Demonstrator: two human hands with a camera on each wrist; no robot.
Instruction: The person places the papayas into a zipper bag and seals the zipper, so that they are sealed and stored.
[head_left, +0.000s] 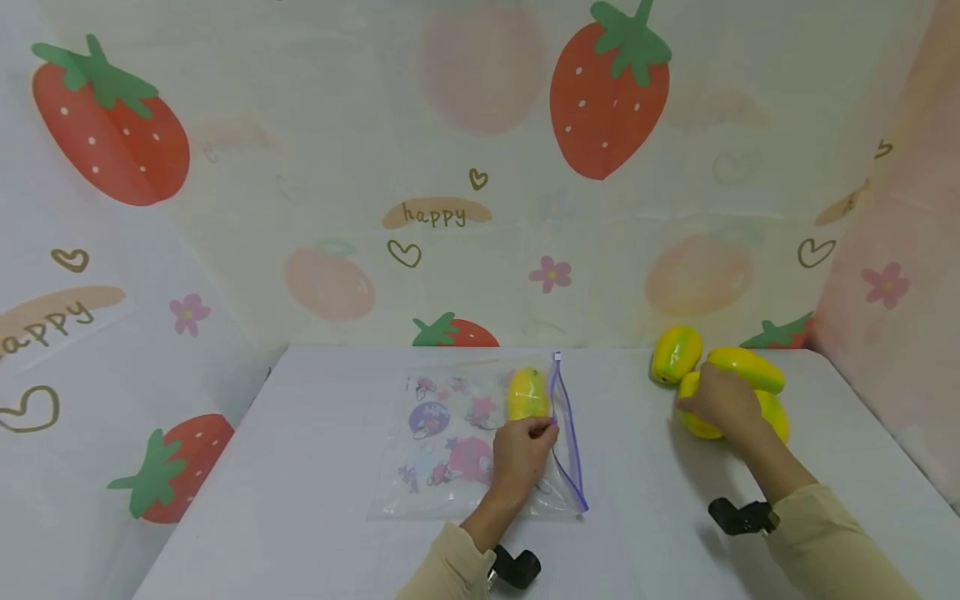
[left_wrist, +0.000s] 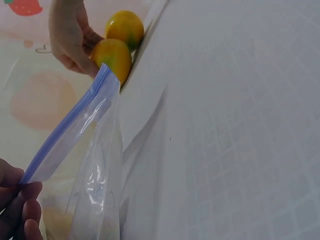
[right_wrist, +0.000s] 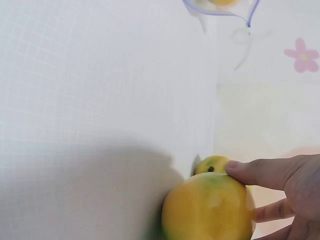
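A clear zip bag (head_left: pixel 393 487) with printed pictures and a purple zip edge lies flat on the table. Inside it, near the opening, is one yellow mango-like fruit (head_left: pixel 528 390). My left hand (head_left: pixel 519 457) pinches the bag's upper layer at the purple edge, lifting it so the mouth gapes in the left wrist view. Over on the right, my right hand (head_left: pixel 726 404) grips another yellow-green mango-like fruit (right_wrist: pixel 207 210), thumb on top and fingers along the side. The palm hides part of that fruit in the head view.
Close around the right hand lie more such fruits: one at the back left (head_left: pixel 677 354), one behind (head_left: pixel 748 368) and one to the right (head_left: pixel 772 414). The white table (head_left: pixel 300 450) meets a strawberry-printed backdrop (head_left: pixel 600 225) at the rear.
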